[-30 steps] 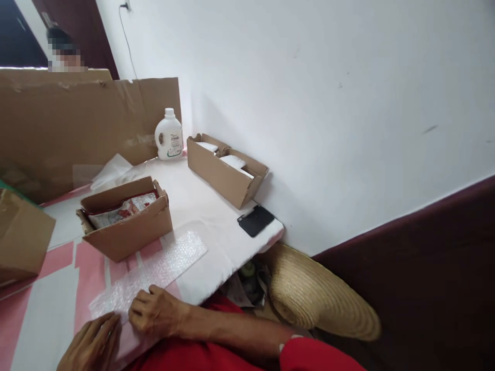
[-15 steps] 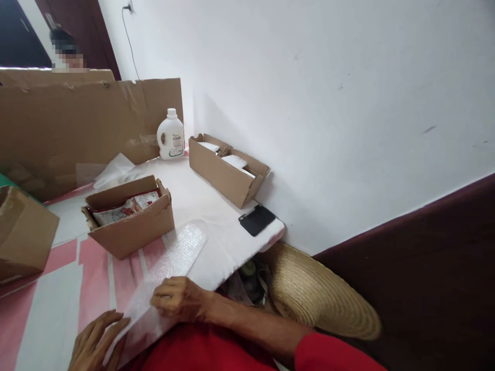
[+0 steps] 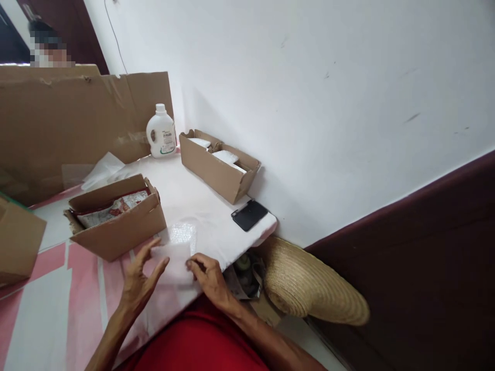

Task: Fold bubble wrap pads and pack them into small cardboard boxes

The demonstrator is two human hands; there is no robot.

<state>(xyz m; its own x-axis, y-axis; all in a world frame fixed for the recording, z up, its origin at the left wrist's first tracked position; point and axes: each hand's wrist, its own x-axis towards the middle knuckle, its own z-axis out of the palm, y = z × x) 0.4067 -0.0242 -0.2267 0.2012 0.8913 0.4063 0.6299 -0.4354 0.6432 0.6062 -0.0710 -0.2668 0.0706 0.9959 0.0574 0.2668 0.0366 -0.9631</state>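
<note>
A folded piece of bubble wrap lies on the pink and white table top near its front edge. My left hand rests on its left side with fingers spread and stretched. My right hand presses its right edge with curled fingers, pinching the wrap. Just behind the wrap stands an open cardboard box holding red and white packets.
A second cardboard box with white packets sits by the wall, a white bottle behind it, a black phone at the table corner. Straw hat lies below the table. Cardboard sheet stands behind; a person beyond it.
The long bubble wrap strip has been folded or rolled up into a short bundle. Both hands moved forward and up the table with it, the left hand now spread open.
</note>
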